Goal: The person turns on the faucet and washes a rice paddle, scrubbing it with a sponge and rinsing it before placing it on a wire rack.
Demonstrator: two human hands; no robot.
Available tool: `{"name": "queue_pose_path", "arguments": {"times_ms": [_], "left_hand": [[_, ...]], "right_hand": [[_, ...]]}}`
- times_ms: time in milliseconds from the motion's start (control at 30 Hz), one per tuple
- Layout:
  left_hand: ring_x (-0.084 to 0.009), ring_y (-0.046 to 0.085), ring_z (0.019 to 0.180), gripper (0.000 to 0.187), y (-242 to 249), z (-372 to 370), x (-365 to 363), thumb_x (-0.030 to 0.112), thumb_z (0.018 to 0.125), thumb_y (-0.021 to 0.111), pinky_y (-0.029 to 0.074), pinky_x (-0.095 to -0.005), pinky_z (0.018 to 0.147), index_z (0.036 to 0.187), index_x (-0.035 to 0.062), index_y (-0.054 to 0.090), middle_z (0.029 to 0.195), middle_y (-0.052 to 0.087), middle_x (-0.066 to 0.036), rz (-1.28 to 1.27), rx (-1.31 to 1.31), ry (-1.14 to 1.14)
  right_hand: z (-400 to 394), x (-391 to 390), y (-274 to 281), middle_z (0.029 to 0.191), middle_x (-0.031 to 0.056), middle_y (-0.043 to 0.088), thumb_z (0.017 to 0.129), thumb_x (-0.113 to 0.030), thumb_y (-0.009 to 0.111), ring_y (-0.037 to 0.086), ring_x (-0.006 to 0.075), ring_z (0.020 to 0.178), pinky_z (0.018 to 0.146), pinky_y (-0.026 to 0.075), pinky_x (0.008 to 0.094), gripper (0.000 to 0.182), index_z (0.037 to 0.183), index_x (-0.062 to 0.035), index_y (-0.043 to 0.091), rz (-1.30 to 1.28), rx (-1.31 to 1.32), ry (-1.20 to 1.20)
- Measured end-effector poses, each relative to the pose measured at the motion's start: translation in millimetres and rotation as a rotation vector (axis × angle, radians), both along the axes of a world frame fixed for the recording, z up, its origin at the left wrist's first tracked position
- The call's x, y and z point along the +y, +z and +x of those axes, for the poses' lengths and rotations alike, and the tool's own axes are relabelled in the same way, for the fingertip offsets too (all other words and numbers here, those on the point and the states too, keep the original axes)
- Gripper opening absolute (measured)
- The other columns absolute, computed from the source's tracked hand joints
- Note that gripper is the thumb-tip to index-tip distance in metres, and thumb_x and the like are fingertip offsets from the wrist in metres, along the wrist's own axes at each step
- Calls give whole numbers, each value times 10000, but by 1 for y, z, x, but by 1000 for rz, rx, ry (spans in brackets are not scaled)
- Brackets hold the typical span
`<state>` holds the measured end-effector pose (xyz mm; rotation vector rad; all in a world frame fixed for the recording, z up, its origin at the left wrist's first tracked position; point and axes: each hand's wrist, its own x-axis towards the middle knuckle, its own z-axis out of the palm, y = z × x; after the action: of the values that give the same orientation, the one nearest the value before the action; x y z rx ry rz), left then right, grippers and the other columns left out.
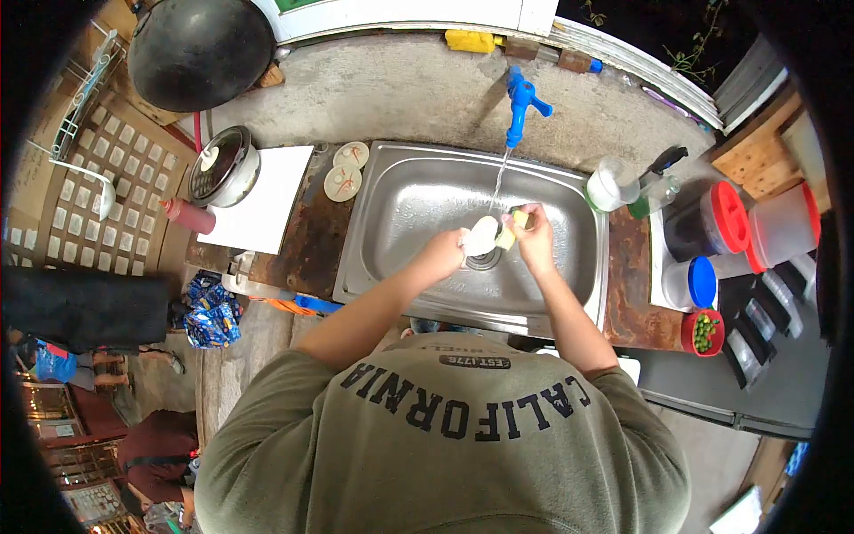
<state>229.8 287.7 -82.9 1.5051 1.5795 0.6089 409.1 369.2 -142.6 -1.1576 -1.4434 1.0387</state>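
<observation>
Over the steel sink (378, 267), my left hand (441, 254) grips a white cup (481, 237) by its left side. Its opening and inside are hard to make out. Pinched in the fingers of my right hand (537, 240) is a yellow sponge (506, 238), close against the cup's right side. Water (501, 182) runs from the blue faucet (516, 107) and falls just behind the cup. Below the cup the drain (485, 260) is partly covered.
Two saucers (342, 183) lie left of the sink, near a lidded pot (227, 169) and a red squeeze bottle (189, 216). Right of it stand glasses (607, 187), lidded containers (712, 222) and a red tub of small green fruits (703, 333). Another person (160, 454) is at lower left.
</observation>
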Motion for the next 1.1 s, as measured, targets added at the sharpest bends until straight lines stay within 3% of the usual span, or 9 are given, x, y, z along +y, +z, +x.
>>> {"name": "queue_pose_path", "arguments": {"times_ms": [100, 133, 233, 333, 467, 633, 933, 1033, 1100], "left_hand": [[-168, 501, 530, 176, -51, -2, 14, 51, 749, 436, 388, -303, 487, 871, 28, 561, 619, 538, -64, 9, -158, -17], [-113, 460, 488, 180, -70, -1, 19, 42, 752, 437, 363, -267, 450, 884, 36, 558, 592, 514, -13, 36, -211, -35], [-90, 416, 481, 133, -66, 5, 22, 45, 757, 438, 334, -248, 441, 825, 45, 551, 583, 483, 17, -48, -482, 147], [-158, 506, 519, 133, -58, -2, 24, 84, 777, 447, 398, -296, 493, 783, -4, 547, 611, 554, -78, -66, -419, 70], [-119, 479, 508, 124, -31, 3, 17, 88, 780, 453, 372, -271, 469, 780, 20, 556, 593, 529, -40, -29, -206, 21], [-124, 454, 495, 114, -19, 7, 16, 55, 738, 437, 354, -275, 461, 765, 24, 544, 565, 496, -25, -50, -276, 113], [-128, 462, 516, 109, -34, 5, 18, 2, 723, 443, 366, -279, 473, 775, 17, 538, 602, 515, -43, -20, -165, 106], [-138, 469, 526, 135, -40, 2, 21, -2, 705, 443, 374, -282, 481, 793, 18, 544, 615, 527, -43, -16, -153, 110], [-191, 525, 556, 140, -47, 2, 25, 63, 771, 446, 413, -316, 524, 831, -6, 553, 632, 553, -105, 16, -159, 86]], "right_hand": [[-25, -19, -5, 914, 128, 582, 726, -102, 663, 554, 198, 857, 782, 441, 307, 243, 921, 2, 563, 60, 174, 30], [-31, -26, -2, 946, 139, 578, 729, -99, 652, 549, 222, 888, 804, 432, 320, 248, 941, -4, 566, 126, 62, 2], [-32, -44, 12, 1098, 159, 548, 785, -93, 573, 495, 296, 1027, 898, 371, 373, 261, 1035, -16, 575, 393, -319, 29], [-22, -42, 9, 1068, 165, 548, 738, -88, 582, 501, 333, 1001, 869, 399, 389, 283, 1013, -20, 568, 546, -431, 151], [-12, -16, 10, 942, 134, 601, 732, -88, 600, 562, 288, 910, 798, 440, 363, 161, 876, -16, 606, 177, -255, 30], [-19, -27, 31, 894, 127, 612, 669, -59, 655, 573, 278, 863, 770, 460, 355, 147, 804, -27, 605, 496, -366, 152], [-17, -16, 16, 885, 147, 612, 679, -87, 654, 584, 281, 832, 742, 469, 350, 164, 816, -15, 597, 332, -364, 142], [-14, 1, 29, 900, 151, 614, 722, -150, 650, 596, 260, 832, 732, 472, 330, 215, 878, -12, 596, -144, -109, -26], [-22, -8, 51, 939, 159, 606, 744, -194, 642, 591, 253, 866, 751, 464, 326, 262, 934, -21, 592, -94, -91, 77]]}}
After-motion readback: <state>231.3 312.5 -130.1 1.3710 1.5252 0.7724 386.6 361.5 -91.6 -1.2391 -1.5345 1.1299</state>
